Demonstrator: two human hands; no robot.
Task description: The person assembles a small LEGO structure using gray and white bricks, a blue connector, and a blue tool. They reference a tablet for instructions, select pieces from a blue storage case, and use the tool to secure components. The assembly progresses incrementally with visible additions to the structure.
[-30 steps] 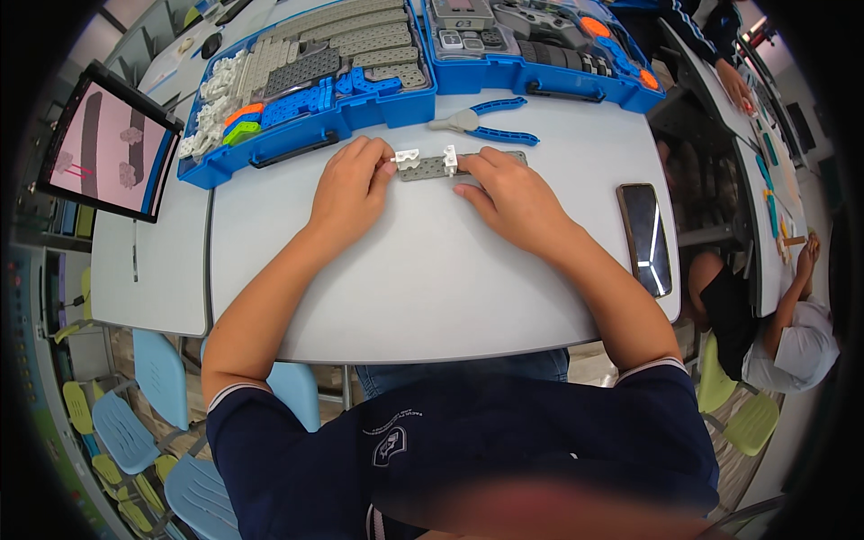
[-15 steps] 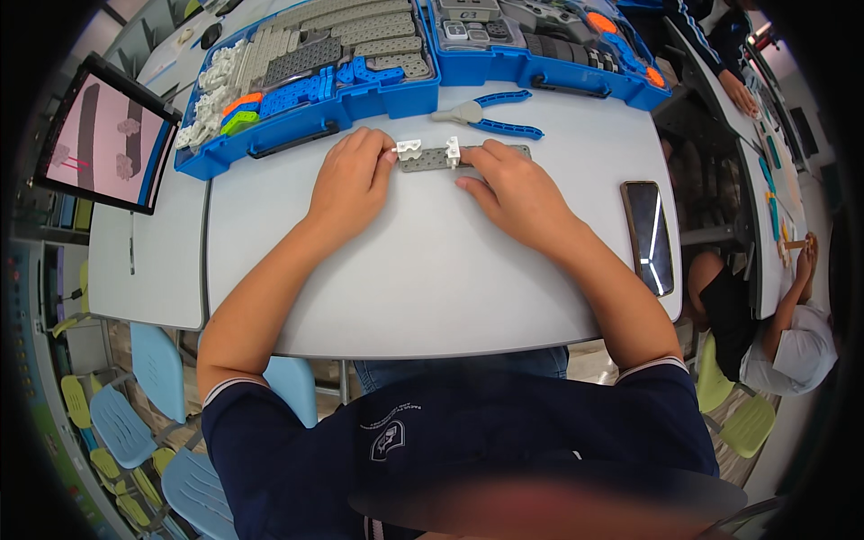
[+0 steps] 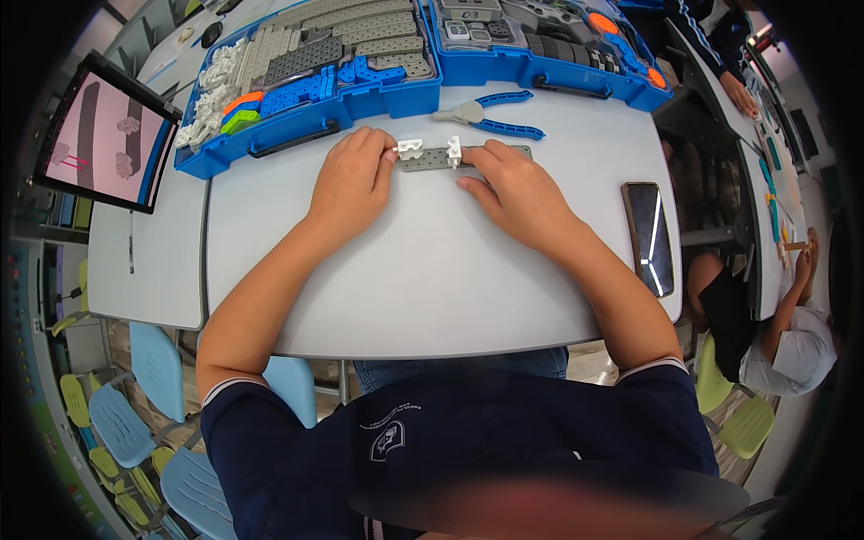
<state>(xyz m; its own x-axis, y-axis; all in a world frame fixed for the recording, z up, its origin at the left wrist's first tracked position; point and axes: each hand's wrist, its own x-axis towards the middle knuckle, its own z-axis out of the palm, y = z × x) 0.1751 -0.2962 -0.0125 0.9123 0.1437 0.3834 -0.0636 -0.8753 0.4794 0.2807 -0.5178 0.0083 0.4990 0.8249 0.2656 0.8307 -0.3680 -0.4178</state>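
A grey perforated plate (image 3: 427,163) lies flat on the white table, long side across. One white plastic connector (image 3: 410,148) is at the plate's left end, its left side pinched between thumb and finger of my left hand (image 3: 354,178). Another white connector (image 3: 454,152) stands upright near the plate's middle. My right hand (image 3: 520,192) covers much of the plate's right part, with bent fingers on it and the index fingertip next to the upright connector. The right thumb lies just in front of the plate. Whether the connectors are fixed to the plate is too small to tell.
Beyond the hands lie blue-handled pliers (image 3: 490,114). Two blue parts cases (image 3: 369,103) (image 3: 549,72) line the far edge. A tilted screen (image 3: 103,135) stands left, a phone (image 3: 648,238) lies right. Other people sit at a table (image 3: 765,180) on the right.
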